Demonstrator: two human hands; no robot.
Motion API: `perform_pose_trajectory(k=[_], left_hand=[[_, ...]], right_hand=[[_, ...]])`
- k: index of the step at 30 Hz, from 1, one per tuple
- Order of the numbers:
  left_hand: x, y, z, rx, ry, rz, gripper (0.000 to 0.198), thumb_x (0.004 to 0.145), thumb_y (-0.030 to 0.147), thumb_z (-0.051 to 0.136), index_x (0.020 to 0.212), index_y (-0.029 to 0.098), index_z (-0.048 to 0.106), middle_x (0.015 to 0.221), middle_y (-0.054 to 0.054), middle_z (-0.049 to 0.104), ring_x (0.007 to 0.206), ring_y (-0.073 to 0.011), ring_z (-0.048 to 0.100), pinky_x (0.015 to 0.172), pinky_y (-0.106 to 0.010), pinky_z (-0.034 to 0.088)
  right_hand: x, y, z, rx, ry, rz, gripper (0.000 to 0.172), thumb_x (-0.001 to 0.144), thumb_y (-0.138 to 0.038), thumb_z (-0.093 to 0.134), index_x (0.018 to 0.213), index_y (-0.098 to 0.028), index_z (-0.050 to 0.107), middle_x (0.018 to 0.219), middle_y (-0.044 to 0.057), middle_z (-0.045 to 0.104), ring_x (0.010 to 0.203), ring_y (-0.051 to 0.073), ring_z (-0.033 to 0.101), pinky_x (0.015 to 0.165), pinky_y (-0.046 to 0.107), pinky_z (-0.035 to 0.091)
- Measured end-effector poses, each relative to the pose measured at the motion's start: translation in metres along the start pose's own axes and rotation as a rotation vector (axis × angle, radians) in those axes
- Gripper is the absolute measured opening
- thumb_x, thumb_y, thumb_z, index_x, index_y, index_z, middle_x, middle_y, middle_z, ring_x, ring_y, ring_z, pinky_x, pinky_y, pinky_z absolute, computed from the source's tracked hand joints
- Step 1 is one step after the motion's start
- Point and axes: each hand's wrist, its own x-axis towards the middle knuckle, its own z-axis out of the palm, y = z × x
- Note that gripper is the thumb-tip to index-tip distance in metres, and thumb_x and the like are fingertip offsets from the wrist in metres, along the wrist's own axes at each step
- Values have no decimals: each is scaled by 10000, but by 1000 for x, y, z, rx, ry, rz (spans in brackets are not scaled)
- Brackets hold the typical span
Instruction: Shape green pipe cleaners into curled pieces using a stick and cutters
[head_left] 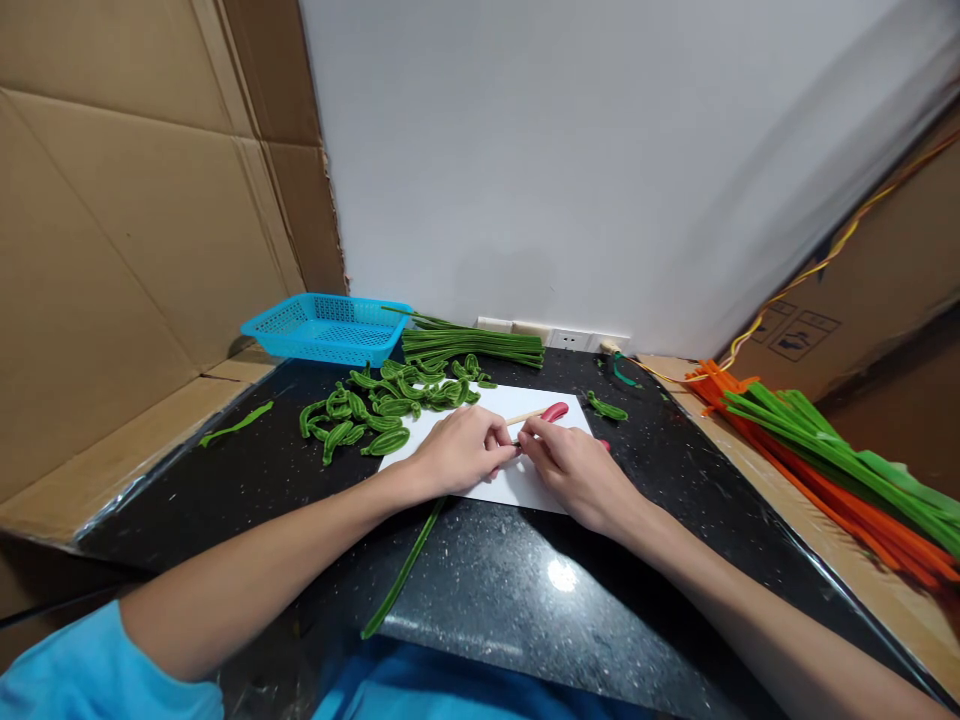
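Note:
Over a white sheet of paper (491,488), my left hand (465,450) and my right hand (574,468) meet with bent fingers, pinching close together. From under my left hand a green pipe cleaner (405,570) trails toward the table's front edge; my fingers hide its other end. Just beyond my fingers lie a thin wooden stick (525,416) and a red tool handle (555,411). My right hand covers most of that tool. To the left is a pile of leaf shapes (386,422) bent from green pipe cleaners.
A blue perforated basket (322,345) and a bundle of straight green pipe cleaners (476,347) stand at the back. One leaf shape (606,407) lies right of the paper. Orange (832,490) and light green strips (832,440) lie at far right. Cardboard walls (127,230) flank the table.

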Motion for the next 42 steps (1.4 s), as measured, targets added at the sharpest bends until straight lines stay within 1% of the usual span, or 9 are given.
perform_pose_trajectory(k=[5,10,14,18,22,24,29,38,42], left_hand=[[-3,8,-1,70,-12,16,211,826,198,568,629,173,641,532,11,656,515,-127,582,576,-246,397],[-6,10,-2,183,28,90,199,811,172,568,620,176,624,602,-12,678,573,-145,595,593,-257,406],[-3,4,1,43,15,34,138,844,205,575,734,166,649,586,-6,678,551,-134,607,580,-243,416],[4,-5,1,-186,-40,-28,172,883,292,601,808,150,662,557,-1,652,536,-121,612,563,-218,430],[7,-11,-3,-344,-133,-101,252,960,338,494,895,145,644,620,14,639,377,-72,458,414,-201,351],[7,-11,-4,-339,-134,-114,267,971,344,474,881,147,630,646,12,634,366,-69,445,390,-202,340],[5,-9,-2,-290,-110,-79,256,960,361,523,846,152,616,664,1,644,432,-65,478,433,-187,354],[6,-11,1,-413,-131,-80,312,931,447,567,817,158,593,657,17,612,402,-68,481,386,-191,371],[6,-9,2,-373,-113,-65,387,976,478,476,798,155,593,683,1,631,396,-64,478,382,-194,365]], right_hand=[[3,6,4,81,2,-5,309,1035,-328,405,780,-198,521,710,26,613,630,157,539,592,256,281],[3,4,4,170,-16,-1,325,1030,-341,413,773,-192,547,694,29,615,630,166,538,587,259,300],[4,4,2,238,17,-29,338,1037,-346,394,778,-191,545,718,35,638,646,166,549,586,258,303],[4,5,1,158,16,3,318,1040,-339,390,833,-186,577,722,39,644,626,159,552,569,253,276],[3,4,1,33,-18,26,286,1025,-298,417,831,-190,597,705,35,631,604,151,549,561,257,256],[2,4,1,24,-33,16,274,1016,-299,438,831,-193,609,705,36,634,601,154,548,558,261,258],[2,8,6,104,-6,-37,205,992,-341,510,907,-201,633,719,25,653,615,164,567,561,261,301],[2,7,8,217,31,-83,151,975,-321,544,985,-201,634,759,12,663,632,159,585,566,261,332],[1,5,6,227,57,-95,129,965,-272,542,925,-195,637,774,23,670,641,158,571,575,262,340]])
